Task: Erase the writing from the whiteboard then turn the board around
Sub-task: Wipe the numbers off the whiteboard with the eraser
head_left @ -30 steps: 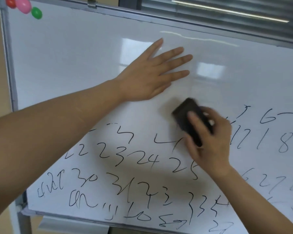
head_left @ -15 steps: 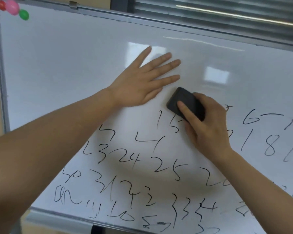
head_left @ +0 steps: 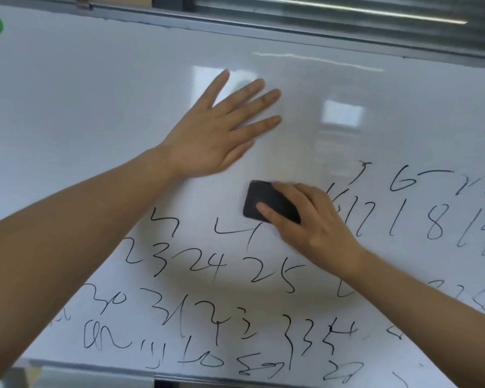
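Gripping the black eraser [head_left: 268,204], the right hand [head_left: 314,222] presses it on the whiteboard [head_left: 95,102], long axis running ten to four o'clock. Left hand [head_left: 216,135] lies flat, fingers spread. Black writing [head_left: 207,264] fills the lower board; possibly blinds [head_left: 347,9] above.

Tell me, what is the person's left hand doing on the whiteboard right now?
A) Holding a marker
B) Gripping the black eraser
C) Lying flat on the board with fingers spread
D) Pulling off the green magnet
C: the left hand lies flat with straight, spread fingers on a clean part of the whiteboard, while the right hand grips the black eraser.
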`<action>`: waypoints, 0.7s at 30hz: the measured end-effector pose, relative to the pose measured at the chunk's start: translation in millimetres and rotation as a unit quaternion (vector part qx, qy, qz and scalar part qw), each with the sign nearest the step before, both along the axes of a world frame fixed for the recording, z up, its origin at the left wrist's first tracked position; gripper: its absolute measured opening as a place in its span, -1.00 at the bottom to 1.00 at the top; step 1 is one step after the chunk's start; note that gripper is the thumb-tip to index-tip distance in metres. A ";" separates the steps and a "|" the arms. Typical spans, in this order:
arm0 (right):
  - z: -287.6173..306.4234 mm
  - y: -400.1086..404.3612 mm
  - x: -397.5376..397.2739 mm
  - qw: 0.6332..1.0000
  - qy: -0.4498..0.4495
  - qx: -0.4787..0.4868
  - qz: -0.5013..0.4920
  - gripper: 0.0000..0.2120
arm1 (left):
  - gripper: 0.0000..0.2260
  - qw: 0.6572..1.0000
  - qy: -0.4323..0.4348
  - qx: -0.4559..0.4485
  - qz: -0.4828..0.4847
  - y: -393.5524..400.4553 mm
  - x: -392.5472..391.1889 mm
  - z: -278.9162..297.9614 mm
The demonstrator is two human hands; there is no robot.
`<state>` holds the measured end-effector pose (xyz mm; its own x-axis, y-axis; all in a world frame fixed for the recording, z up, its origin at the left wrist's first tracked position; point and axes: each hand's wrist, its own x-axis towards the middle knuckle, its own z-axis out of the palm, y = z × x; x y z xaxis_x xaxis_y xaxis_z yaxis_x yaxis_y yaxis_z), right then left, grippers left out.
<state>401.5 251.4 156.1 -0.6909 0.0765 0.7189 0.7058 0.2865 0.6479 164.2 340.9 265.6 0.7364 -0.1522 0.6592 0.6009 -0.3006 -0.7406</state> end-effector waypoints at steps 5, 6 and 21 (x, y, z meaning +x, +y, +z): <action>15.7 -6.6 11.1 0.993 0.118 0.007 -0.021 -0.59 | -0.59 1.000 -0.004 0.002 -0.011 -1.2 1.8 -0.7; 11.4 -7.2 9.6 0.991 0.133 0.008 -0.023 -0.58 | -0.59 1.000 -0.004 0.001 -0.012 -1.1 2.0 -0.8; 19.9 -19.4 29.7 0.984 0.169 -0.021 -0.050 -0.54 | -0.60 0.999 -0.009 0.004 -0.032 0.4 2.5 -2.0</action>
